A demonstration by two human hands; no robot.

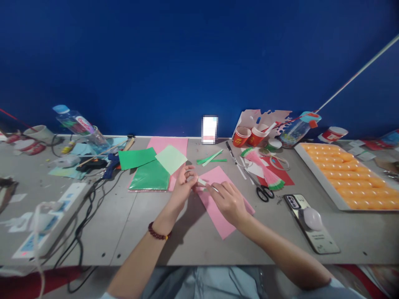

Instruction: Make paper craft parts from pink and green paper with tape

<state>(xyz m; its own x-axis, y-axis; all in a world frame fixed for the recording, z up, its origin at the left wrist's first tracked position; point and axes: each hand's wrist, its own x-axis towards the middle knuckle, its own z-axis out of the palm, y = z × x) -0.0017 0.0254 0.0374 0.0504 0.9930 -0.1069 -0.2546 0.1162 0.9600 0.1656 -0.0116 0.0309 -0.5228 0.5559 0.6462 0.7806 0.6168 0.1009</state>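
Note:
My left hand (pixel 183 185) and my right hand (pixel 229 201) meet over a pink paper sheet (pixel 218 220) on the grey table (pixel 140 224). Both pinch a small pale strip of paper (pixel 202 182) held between them, the left at its near end, the right at the other. My left wrist wears a dark red bead bracelet (pixel 158 233). The fingers of both hands are curled closed around the strip.
Green and light green sheets (pixel 146 168) lie to the left on more pink paper. Scissors (pixel 263 192), a folded paper fan (pixel 264 170), red cups (pixel 249 136), a phone (pixel 307 220) and a tray of orange balls (pixel 349 176) are right. A glue gun (pixel 109 166), cables and bottle are left.

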